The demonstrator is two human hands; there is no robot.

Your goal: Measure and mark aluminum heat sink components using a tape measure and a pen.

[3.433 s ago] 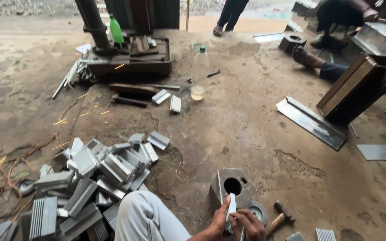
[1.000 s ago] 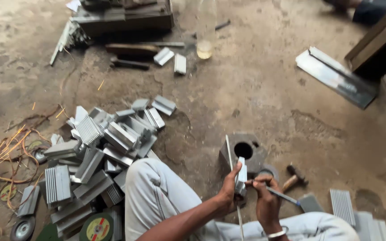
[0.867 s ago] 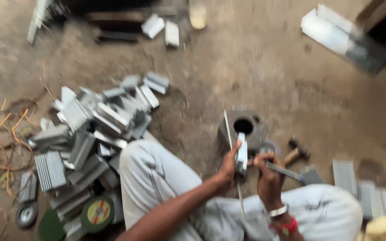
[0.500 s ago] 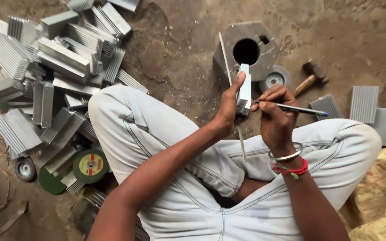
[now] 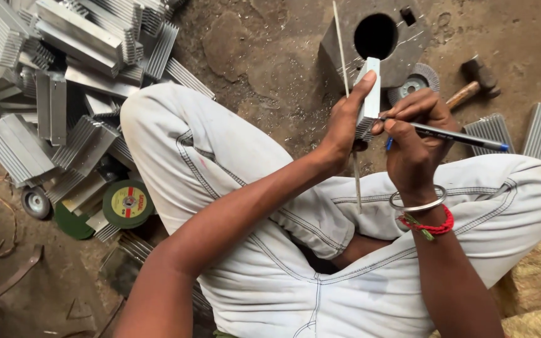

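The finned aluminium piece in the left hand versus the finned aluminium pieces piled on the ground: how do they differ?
The small finned aluminium piece is held upright off the ground by the left hand, with the right hand putting a blue pen to it. The piled finned aluminium pieces lie loose on the dirt at mixed angles, untouched, and many look longer. Both are silver-grey ribbed metal.

Pen [image 5: 452, 135] tip now seemingly against the finned block [image 5: 369, 94], hands nearer.

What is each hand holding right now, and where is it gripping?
The left hand grips the small finned metal piece along its edge. The right hand pinches the pen near its tip, at the piece.
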